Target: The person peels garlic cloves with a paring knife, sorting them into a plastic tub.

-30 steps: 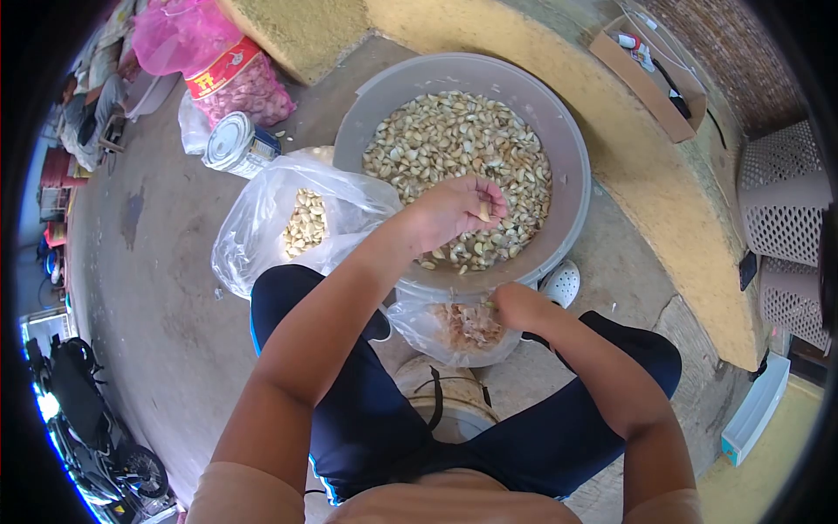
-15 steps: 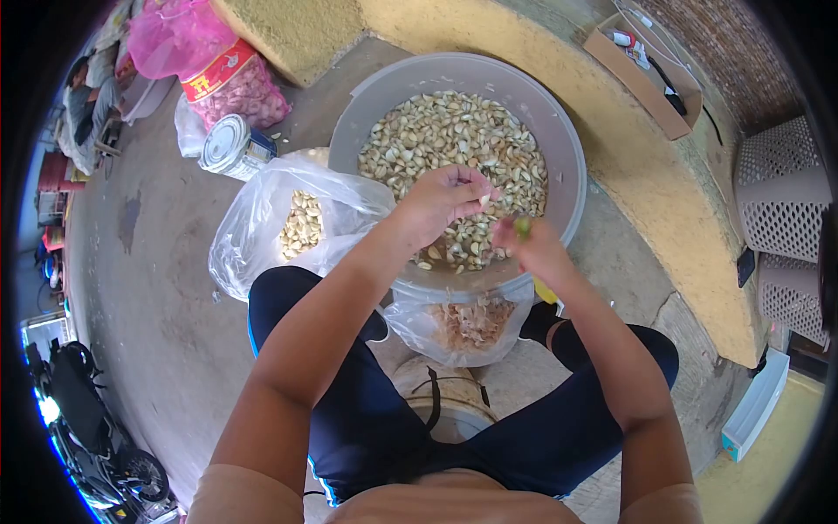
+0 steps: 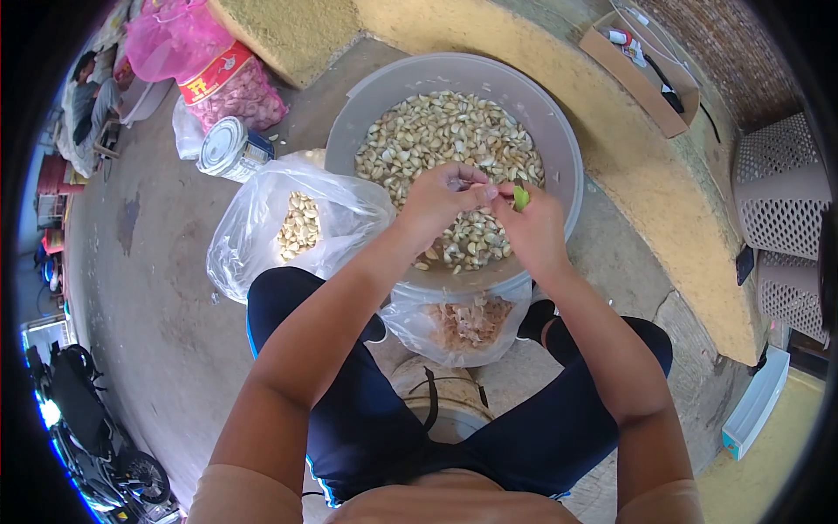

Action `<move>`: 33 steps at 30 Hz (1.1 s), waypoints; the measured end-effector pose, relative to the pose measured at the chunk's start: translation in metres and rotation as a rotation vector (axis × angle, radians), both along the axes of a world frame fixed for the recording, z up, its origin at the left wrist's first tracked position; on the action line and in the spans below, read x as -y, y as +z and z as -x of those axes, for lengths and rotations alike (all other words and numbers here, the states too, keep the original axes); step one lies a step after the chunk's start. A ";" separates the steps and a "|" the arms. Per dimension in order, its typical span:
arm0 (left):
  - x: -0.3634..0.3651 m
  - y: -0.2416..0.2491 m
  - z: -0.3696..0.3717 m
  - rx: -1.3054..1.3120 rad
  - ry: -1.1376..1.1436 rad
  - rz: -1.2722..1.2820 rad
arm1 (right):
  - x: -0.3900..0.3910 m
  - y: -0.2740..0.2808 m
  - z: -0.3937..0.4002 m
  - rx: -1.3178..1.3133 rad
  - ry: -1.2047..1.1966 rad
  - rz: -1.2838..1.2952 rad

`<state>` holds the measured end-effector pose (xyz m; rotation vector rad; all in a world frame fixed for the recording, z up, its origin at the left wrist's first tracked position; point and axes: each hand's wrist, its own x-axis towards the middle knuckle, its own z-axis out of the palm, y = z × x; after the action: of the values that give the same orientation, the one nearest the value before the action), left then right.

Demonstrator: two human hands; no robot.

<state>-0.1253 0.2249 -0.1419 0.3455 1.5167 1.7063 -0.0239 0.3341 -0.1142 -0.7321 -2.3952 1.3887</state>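
My left hand (image 3: pixel 443 205) is closed in a pinch over the big grey tub, on a garlic clove mostly hidden by the fingers. Its fingertips meet those of my right hand (image 3: pixel 534 229), which is closed around a small yellow-green object (image 3: pixel 521 198) whose kind I cannot make out. Below both hands, many garlic cloves (image 3: pixel 454 131) lie in water in the tub (image 3: pixel 563 148). To the left, a clear plastic bag (image 3: pixel 240 236) stands open with pale peeled cloves (image 3: pixel 299 225) in it. Between my feet, another clear bag (image 3: pixel 401 319) holds brownish garlic skins (image 3: pixel 471 323).
A metal can (image 3: pixel 225 148) and a pink mesh sack of garlic (image 3: pixel 240 96) stand at upper left. A yellow ledge (image 3: pixel 646 201) curves behind the tub, with a cardboard box (image 3: pixel 650 87) on it. A motorcycle (image 3: pixel 83 410) and a seated person (image 3: pixel 87 105) are at far left.
My right hand has moved up and left to meet my left fingertips, bringing the yellow-green object with it. The left hand has stayed nearly in place.
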 end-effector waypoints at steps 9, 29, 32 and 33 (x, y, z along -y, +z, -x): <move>0.001 0.001 0.000 -0.226 -0.071 0.106 | -0.008 0.000 0.005 -0.074 -0.023 -0.068; 0.008 0.023 -0.001 -0.235 -0.238 0.045 | -0.028 -0.007 0.002 0.002 0.148 0.444; 0.011 0.039 0.006 -0.095 -0.296 0.063 | -0.027 0.004 0.002 0.065 0.151 0.640; 0.012 0.042 0.009 -0.062 -0.307 0.093 | -0.028 0.008 0.002 0.083 0.150 0.706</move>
<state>-0.1344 0.2132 -0.1004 0.5566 1.4953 1.3914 -0.0263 0.3617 -0.1063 -0.7769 -2.0223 2.3484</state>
